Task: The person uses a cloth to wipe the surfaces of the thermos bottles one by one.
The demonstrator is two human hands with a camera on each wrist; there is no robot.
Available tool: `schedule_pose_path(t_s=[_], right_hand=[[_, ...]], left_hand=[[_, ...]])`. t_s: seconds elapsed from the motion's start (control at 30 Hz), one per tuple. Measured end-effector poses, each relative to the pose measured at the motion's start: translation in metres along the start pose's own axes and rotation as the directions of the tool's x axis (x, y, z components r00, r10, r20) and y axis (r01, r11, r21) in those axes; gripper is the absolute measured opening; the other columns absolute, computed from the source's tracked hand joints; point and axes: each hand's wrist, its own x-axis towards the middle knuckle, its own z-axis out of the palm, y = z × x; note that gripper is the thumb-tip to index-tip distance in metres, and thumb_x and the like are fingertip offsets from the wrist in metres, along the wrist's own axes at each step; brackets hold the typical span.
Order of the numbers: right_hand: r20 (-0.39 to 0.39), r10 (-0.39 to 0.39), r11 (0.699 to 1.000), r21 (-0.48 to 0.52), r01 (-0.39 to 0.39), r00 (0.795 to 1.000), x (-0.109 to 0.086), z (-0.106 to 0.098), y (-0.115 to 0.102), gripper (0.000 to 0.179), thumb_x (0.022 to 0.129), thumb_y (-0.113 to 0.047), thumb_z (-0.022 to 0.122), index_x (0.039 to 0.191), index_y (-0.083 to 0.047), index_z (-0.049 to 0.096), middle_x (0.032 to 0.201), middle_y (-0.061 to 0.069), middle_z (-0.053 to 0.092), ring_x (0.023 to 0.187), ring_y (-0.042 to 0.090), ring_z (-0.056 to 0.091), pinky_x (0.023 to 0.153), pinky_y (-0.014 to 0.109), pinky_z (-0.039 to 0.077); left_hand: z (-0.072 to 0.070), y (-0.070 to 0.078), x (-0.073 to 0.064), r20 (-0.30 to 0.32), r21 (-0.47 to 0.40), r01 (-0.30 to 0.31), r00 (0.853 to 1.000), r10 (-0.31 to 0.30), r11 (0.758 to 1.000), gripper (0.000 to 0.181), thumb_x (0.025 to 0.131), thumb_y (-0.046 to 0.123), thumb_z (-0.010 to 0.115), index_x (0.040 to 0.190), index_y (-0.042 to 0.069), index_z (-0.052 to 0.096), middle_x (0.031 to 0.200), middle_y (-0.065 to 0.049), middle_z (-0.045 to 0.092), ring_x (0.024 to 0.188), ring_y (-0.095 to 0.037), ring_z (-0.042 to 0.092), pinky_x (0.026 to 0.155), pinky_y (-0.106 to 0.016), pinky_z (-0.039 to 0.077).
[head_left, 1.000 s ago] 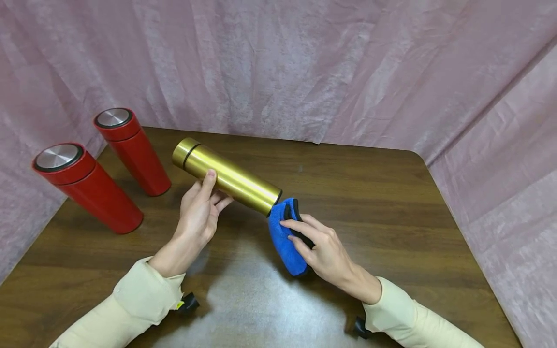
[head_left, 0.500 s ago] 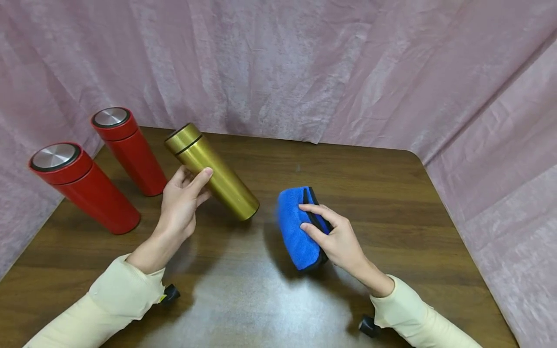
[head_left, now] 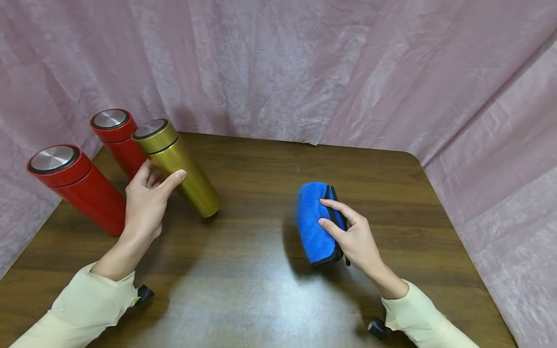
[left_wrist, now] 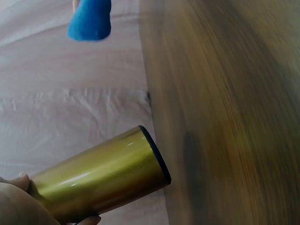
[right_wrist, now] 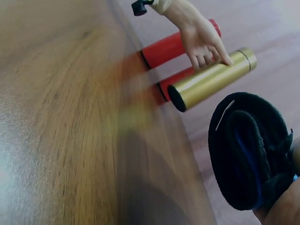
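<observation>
My left hand (head_left: 148, 200) grips a gold thermos bottle (head_left: 184, 176) round its upper body, thumb across the front. In the left wrist view, the bottle's dark base (left_wrist: 161, 157) shows raised off the table. Two red thermos bottles with steel lids stand at the left: the nearer one (head_left: 89, 193) beside my left wrist, the farther one (head_left: 126, 152) partly hidden behind the gold bottle and the hand. On the right, my right hand (head_left: 354, 237) pinches a folded blue cloth (head_left: 315, 224) with black edging between thumb and fingers. The right wrist view shows the cloth's rolled end (right_wrist: 248, 154).
The brown wooden table (head_left: 261, 270) reflects a bright patch of light near its front. Pink curtain (head_left: 278, 72) hangs behind it and at both sides. A small black device (head_left: 143, 295) sits at the left wrist, another (head_left: 378, 327) at the right.
My left hand has carried the gold bottle left, away from the cloth, turning it from slanted to nearly upright beside the red bottles. My right hand has drawn the blue cloth to the right.
</observation>
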Motion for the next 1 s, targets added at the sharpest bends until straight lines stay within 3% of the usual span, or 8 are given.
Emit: schedule_pose_path(t_s=[0.2,0.53,0.73,0.83,1.0], right_hand=[[-0.037,0.059,0.998,0.001,-0.059,0.998,-0.003,-0.010,0.004,0.039,0.100,-0.019,0.072,0.138,-0.016,0.066,0.138,0.013,0.062,0.107,0.030,0.068,0.081,0.029,0.061],[-0.097,0.085,0.993,-0.077,-0.093,0.992,-0.004,-0.030,0.017,0.041,0.102,-0.021,0.070,0.142,-0.015,0.063,0.141,0.017,0.059,0.110,0.032,0.066,0.082,0.021,0.058],[-0.117,0.113,0.990,-0.068,-0.121,0.987,-0.002,-0.039,0.023,0.044,0.102,-0.022,0.069,0.145,-0.013,0.060,0.147,0.018,0.054,0.118,0.034,0.063,0.085,0.016,0.055],[-0.110,0.153,0.988,-0.023,-0.156,0.982,0.001,-0.042,0.026,0.046,0.103,-0.024,0.068,0.147,-0.013,0.058,0.150,0.017,0.051,0.122,0.034,0.060,0.086,0.017,0.055],[-0.067,0.249,0.960,0.148,-0.237,0.966,0.007,-0.048,0.030,0.050,0.105,-0.018,0.064,0.153,-0.014,0.051,0.156,0.015,0.042,0.131,0.035,0.051,0.089,0.022,0.056]], left_hand=[[-0.011,-0.003,0.008,-0.005,0.051,-0.052,0.999,0.053,0.997,0.051,0.086,-0.001,0.082,0.132,0.015,0.066,0.122,-0.005,0.065,0.110,-0.017,0.062,0.090,-0.014,0.051],[-0.024,-0.008,0.011,-0.025,0.140,-0.040,0.999,0.044,0.989,0.062,0.085,-0.001,0.083,0.140,0.019,0.063,0.126,-0.002,0.065,0.110,-0.014,0.062,0.087,-0.013,0.050],[-0.027,-0.009,0.009,-0.034,0.161,-0.036,0.999,0.042,0.986,0.060,0.085,-0.001,0.082,0.139,0.018,0.064,0.127,-0.002,0.066,0.113,-0.013,0.062,0.089,-0.014,0.050],[-0.029,-0.011,0.009,-0.035,0.176,-0.041,0.998,0.048,0.984,0.058,0.086,-0.001,0.082,0.138,0.018,0.064,0.127,-0.002,0.066,0.114,-0.014,0.062,0.091,-0.014,0.050],[-0.032,-0.013,0.006,-0.026,0.217,-0.049,0.998,0.056,0.975,0.057,0.087,0.001,0.080,0.138,0.018,0.063,0.125,-0.001,0.066,0.113,-0.013,0.062,0.090,-0.013,0.050]])
